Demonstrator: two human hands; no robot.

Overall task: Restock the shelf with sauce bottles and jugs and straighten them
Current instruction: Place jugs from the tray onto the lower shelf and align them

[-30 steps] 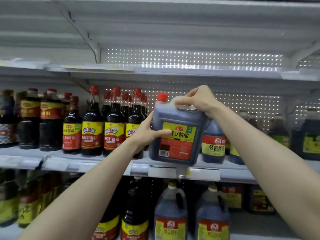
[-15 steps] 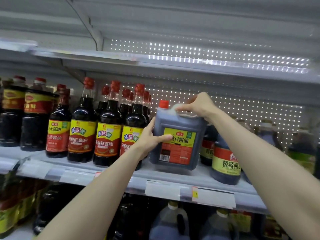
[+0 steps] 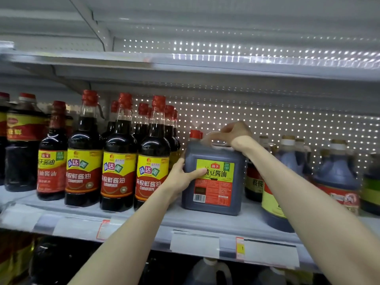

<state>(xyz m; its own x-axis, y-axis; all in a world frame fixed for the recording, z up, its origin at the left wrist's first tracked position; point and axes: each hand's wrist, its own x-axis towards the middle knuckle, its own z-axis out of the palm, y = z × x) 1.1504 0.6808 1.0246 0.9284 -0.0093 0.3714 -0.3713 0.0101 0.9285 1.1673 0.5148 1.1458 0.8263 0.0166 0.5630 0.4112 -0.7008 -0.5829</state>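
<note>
- Grey metal shelf (image 3: 185,221) nearest, paper price tags along its front lip, both bare forearms reaching up and across it.
- Left hand (image 3: 181,179) cupped against the left side of the dark square plastic jug (image 3: 213,194) with red cap and yellow-and-red label: thumb laid over the label's edge, other fingers wrapped out of sight round the side wall.
- Jug upright on the shelf, set back from the lip, between the tall dark glass bottles (image 3: 152,161) with red caps and the round-shouldered blue-grey jugs (image 3: 337,175).
- Right hand (image 3: 234,134) on top, wrist bent downward, fingers curled round the moulded handle.
- Likely trouble: left knuckles just beside the nearest bottle, hence a risk of tipping it into its row with any sideways nudge while squaring the label.
- Farther back: stock close behind, so a chance of knocking it with a hard rearward push; probably a heavy load, prone to rocking if let go with the base askew.
</note>
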